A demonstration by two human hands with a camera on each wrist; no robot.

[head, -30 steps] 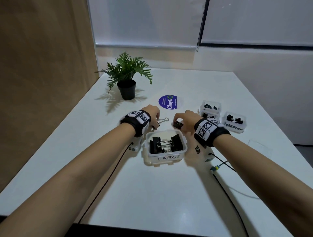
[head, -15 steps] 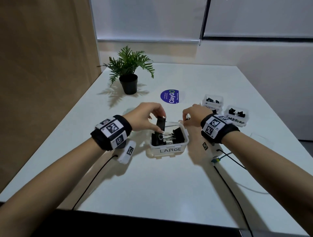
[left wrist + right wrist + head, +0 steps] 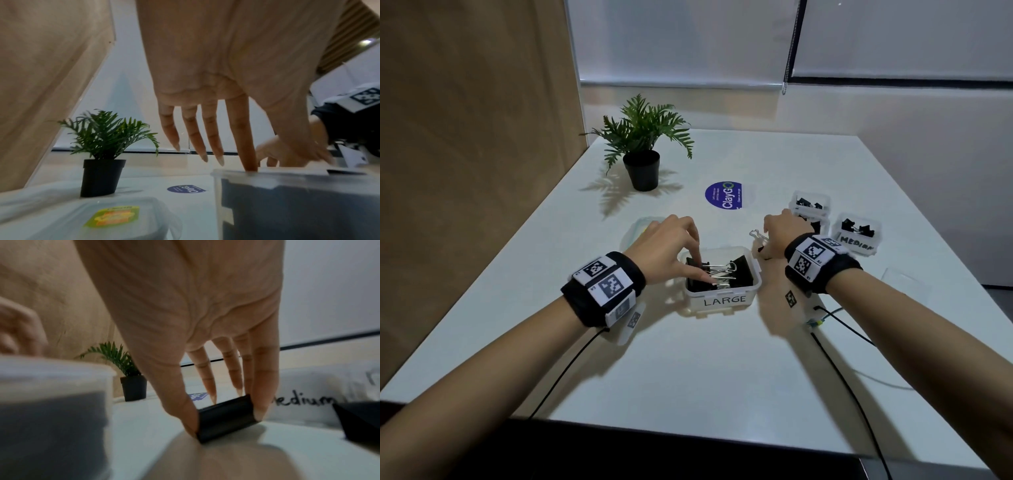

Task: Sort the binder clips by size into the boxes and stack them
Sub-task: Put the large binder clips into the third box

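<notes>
My right hand [image 3: 205,321] pinches a black binder clip [image 3: 226,417] on the counter [image 3: 688,377] beside the LARGE box [image 3: 722,299]; my left hand [image 3: 671,246], fingers straight, presses the clips inside. The pinch is shallow, so the clip could slip.

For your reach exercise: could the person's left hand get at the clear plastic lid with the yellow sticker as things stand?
Probably yes. The clear plastic lid lies just beyond the left hand, with nothing between them, and that hand holds nothing.

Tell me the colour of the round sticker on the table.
Round sticker: dark blue with white lettering; clearest in the head view.
</notes>
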